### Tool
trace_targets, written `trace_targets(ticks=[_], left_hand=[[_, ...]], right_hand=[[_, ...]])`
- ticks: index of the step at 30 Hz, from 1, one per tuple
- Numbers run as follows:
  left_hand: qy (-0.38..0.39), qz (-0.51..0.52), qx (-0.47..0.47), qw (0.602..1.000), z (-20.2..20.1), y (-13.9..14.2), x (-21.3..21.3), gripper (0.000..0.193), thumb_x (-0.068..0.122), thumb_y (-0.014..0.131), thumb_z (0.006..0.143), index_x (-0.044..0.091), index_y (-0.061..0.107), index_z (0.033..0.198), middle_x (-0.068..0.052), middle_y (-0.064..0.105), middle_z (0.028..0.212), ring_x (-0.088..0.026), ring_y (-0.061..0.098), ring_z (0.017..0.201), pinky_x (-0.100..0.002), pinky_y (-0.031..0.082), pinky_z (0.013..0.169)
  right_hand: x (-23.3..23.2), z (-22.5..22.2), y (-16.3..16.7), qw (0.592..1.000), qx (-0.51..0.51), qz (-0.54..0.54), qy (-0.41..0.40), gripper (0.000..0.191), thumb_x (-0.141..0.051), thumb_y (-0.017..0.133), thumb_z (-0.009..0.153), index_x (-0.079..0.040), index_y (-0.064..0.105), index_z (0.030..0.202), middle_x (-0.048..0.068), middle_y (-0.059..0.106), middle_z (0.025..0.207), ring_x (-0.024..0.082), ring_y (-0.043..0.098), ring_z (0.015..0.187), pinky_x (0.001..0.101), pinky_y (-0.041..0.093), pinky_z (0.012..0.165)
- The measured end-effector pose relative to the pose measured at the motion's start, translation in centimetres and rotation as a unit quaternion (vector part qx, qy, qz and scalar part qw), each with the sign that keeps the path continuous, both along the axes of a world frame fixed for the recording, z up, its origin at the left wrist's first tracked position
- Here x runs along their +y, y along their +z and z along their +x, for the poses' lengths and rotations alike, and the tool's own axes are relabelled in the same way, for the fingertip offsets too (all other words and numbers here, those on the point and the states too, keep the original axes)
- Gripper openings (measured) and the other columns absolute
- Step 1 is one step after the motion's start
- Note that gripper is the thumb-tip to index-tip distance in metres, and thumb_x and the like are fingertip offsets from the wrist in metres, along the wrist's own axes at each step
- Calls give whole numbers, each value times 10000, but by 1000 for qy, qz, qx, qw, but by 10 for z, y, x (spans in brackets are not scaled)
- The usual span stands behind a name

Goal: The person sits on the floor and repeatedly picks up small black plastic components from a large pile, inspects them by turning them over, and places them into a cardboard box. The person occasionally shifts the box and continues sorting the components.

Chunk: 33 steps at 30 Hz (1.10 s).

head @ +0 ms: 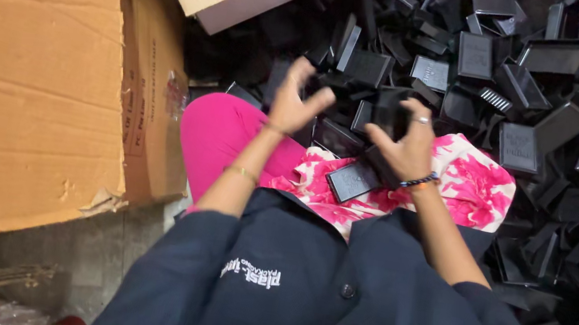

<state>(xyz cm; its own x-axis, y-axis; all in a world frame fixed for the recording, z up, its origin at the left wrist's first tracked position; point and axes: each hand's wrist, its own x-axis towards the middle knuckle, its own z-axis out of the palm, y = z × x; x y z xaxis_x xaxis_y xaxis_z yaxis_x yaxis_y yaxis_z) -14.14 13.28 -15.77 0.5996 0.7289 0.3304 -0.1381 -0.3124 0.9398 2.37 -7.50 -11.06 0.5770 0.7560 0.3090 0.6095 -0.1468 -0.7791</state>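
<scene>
The left hand and the right hand are raised over the person's lap, just in front of a big heap of black plastic parts. The right hand's fingers are curled shut around a black plastic piece, gripping it from the side. The left hand's fingers are bent and partly open, touching the edge of dark parts just beside that piece; whether they grip anything cannot be told. Another black square part lies on the pink floral cloth below the right hand. A large cardboard box stands well left of the heap.
</scene>
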Motion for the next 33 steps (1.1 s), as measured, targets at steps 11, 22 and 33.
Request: trace_targets(ticks=[11,22,33], left_hand=[[-43,-601,-265,753,-21,12,4,647,701,547,914,203,554,1326,-101,672,990,-271,665,920,-475,568,874],[-4,-585,-216,782,-11,10,32,814,783,414,912,103,590,1323,-99,707,1202,-229,662,1032,-378,552,925],[-64,-570,-207,793,20,9,-3,712,658,427,1050,44,528,1399,-83,686,1207,-214,655,1076,-390,545,984]], right_hand=[[111,-2,41,961,-187,-11,204,518,-286,835,813,-31,641,1221,296,494,1477,464,473,1371,518,420,1139],[140,12,63,925,-303,-217,74,467,-268,827,688,-117,731,1119,185,644,1082,395,588,1058,498,474,901],[80,-73,5,968,242,44,46,384,-164,773,943,-36,692,1296,68,707,1203,103,634,1039,260,537,900]])
